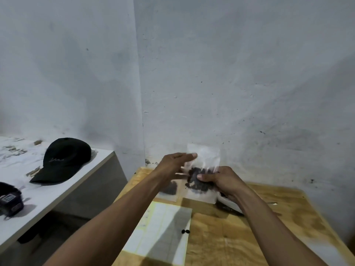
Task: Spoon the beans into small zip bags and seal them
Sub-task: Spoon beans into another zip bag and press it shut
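Far left: dark pouch-like item [9, 201] sitting at the frame edge on the white side table [63, 191], too cropped to identify. Black cap [63, 160] lying on the same surface, further back, near the wall.

Centre: wooden table [249, 237] standing in the corner. Stack of empty zip bags [159, 233] lying flat on its near-left part, two loose beans [185, 231] resting on the stack's right edge. Behind it, a filled bag [170, 190] lying flat, partly hidden by the left forearm.

Left hand [172, 164] reaching in with fingers straight and together, fingertips touching the upper left of the zip bag [204, 169]; whether they are pinching it — can't tell, motion blur.

That bag is being held upright above the table's back edge, dark beans [197, 181] sitting in its lower half, top part clear.

Right hand [222, 181] gripping the bag's lower right, thumb pressing across the front over the beans, fingers curled behind.

Under the right wrist: something white [228, 203] with a dark part, mostly hidden, can't identify.
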`<state>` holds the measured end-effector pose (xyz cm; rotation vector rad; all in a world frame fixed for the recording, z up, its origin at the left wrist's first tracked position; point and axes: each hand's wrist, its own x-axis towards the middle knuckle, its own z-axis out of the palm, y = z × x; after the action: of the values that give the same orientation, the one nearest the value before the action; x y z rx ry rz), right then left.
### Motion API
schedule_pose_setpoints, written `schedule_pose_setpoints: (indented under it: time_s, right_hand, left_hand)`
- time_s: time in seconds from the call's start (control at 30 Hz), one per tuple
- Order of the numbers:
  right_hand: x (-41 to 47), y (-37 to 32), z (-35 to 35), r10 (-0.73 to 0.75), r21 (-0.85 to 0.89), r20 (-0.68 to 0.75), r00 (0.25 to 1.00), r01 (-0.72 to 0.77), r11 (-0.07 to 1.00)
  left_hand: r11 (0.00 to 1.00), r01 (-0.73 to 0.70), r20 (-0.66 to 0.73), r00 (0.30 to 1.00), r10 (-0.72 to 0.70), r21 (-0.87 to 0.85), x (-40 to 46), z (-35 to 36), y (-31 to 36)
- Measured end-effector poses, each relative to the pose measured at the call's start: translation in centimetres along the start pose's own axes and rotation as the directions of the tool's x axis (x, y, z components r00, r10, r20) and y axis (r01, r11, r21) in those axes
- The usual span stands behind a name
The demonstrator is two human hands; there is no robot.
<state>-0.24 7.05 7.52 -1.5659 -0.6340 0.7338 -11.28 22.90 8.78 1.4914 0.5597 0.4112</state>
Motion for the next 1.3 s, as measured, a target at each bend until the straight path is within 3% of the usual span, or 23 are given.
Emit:
schedule_pose_setpoints:
  time_s: [0.1,0.33,0.57,0.67,0.8,0.9,0.97,1.3]
  right_hand:
    - [0.7,0.4,0.9,0.030,0.030,-0.050,0.998,-0.028,0.999]
    - [3.3,2.2,4.0,0.109,-0.095,-0.101,0.989,-0.118,0.988]
    - [5.9,2.3,6.2,0.050,-0.118,-0.128,0.991,-0.065,0.991]
    - [7.4,2.8,7.4,0.023,-0.206,-0.181,0.983,-0.061,0.977]
    - [9.5,4.8,8.8,-0.010,-0.364,-0.223,0.975,-0.074,0.928]
    - [9.7,6.6,9.9,0.039,-0.501,-0.200,0.979,-0.137,0.854]
    - [9.6,7.0,10.4,0.055,-0.604,-0.208,0.976,-0.173,0.778]
    - [11.2,6.9,10.8,0.034,-0.669,-0.230,0.973,-0.183,0.720]
  left_hand:
    - [0.995,0.033,0.030,0.999,-0.036,0.092,-0.3,-1.1,-1.5]
    - [0.997,0.044,-0.142,0.989,-0.034,0.069,-0.1,-3.1,-2.6]
    - [0.993,0.090,-0.242,0.968,-0.069,0.080,2.1,-7.3,-3.8]
    - [0.990,0.101,-0.285,0.956,-0.069,0.098,3.5,-8.0,-4.7]
    - [0.982,0.127,-0.330,0.941,-0.074,0.143,5.6,-8.7,-7.0]
    - [0.883,0.207,-0.347,0.936,-0.054,0.421,6.3,-8.9,-8.9]
    - [0.825,0.232,-0.356,0.934,-0.040,0.515,6.6,-9.0,-9.9]
    - [0.859,0.207,-0.338,0.940,-0.042,0.469,8.1,-10.0,-10.5]
